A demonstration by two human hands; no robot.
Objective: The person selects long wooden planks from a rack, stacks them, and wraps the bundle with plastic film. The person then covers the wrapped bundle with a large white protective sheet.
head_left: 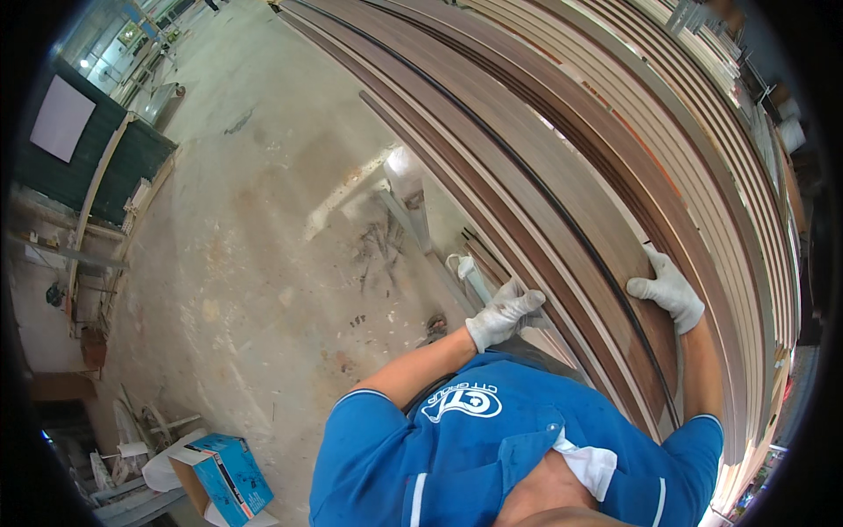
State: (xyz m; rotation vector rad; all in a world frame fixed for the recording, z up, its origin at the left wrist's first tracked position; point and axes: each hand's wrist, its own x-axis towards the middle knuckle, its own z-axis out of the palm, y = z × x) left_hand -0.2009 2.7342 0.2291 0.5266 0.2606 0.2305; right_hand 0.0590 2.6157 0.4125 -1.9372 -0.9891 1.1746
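Observation:
A long brown wood-grain profile (575,255) lies lengthwise in front of me, with ridged light and dark strips along its left side and a black strip (562,215) running down it. My left hand (507,314), in a whitish work glove, closes on its left edge near my body. My right hand (672,292), gloved the same way, grips the opposite edge, its thumb on the upper face. The fingers of both hands are partly hidden under or behind the edges.
More long profiles (738,202) are stacked to the right. Below the left edge, a white cloth-like item (472,279) hangs by thin bars. Concrete floor (228,263) stretches to the left. A blue carton (230,479) stands at the lower left, and a dark green board (114,171) is farther off.

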